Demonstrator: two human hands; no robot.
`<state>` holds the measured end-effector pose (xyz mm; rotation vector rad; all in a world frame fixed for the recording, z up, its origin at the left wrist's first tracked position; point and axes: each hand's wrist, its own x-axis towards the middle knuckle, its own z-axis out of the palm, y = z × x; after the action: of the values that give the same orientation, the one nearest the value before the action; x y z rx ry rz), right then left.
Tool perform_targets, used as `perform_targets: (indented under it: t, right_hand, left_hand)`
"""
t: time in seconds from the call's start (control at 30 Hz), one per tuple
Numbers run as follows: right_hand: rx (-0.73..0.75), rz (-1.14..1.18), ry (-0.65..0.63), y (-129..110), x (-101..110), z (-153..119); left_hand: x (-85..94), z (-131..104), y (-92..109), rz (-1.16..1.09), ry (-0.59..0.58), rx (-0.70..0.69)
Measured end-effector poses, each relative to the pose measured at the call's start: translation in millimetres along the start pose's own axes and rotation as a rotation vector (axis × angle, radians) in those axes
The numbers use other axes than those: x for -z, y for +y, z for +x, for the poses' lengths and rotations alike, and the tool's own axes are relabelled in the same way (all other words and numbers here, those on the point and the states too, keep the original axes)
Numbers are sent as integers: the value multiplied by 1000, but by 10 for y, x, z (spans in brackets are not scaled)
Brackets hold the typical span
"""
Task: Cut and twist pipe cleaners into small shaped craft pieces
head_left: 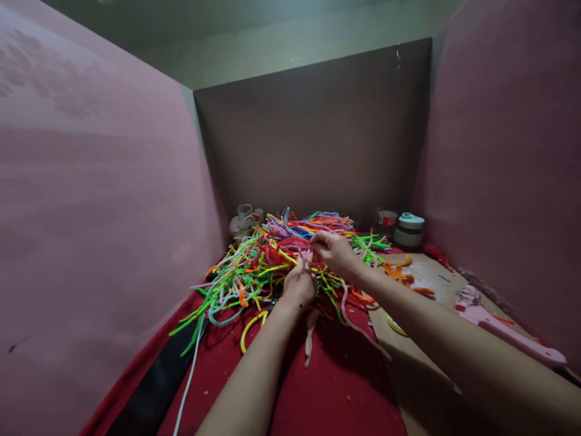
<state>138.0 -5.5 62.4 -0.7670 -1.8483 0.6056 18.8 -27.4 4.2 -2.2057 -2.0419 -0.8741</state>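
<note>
A large heap of fuzzy pipe cleaners [254, 266] in many colours lies on a red cloth in front of me. My left hand [300, 286] is closed at the near side of the heap, with a light pink pipe cleaner [305, 257] between its fingers, bent into short loops. Just above and to the right, my right hand [333, 251] is closed in a pinch beside the pink piece. What its fingertips hold is too small to make out. Beneath my left wrist a pale pink strip [310, 339] lies on the cloth.
Yellow-handled scissors [249, 332] lie left of my forearm. On the right a board [385, 357] carries orange pipe cleaner pieces [402, 275] and a pink glue gun [512, 333]. A teal-lidded jar [409, 229] stands behind. Pink walls [113, 212] enclose both sides.
</note>
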Motion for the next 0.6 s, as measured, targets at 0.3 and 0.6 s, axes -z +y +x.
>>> perform_targets:
  t: [0.3, 0.6]
  right_hand:
    - [-150, 387, 87, -14, 127, 192]
    - [-100, 422, -64, -93, -46, 159]
  left_hand:
    - [-21, 3, 19, 13, 38, -17]
    - [-15, -17, 71, 42, -88, -93]
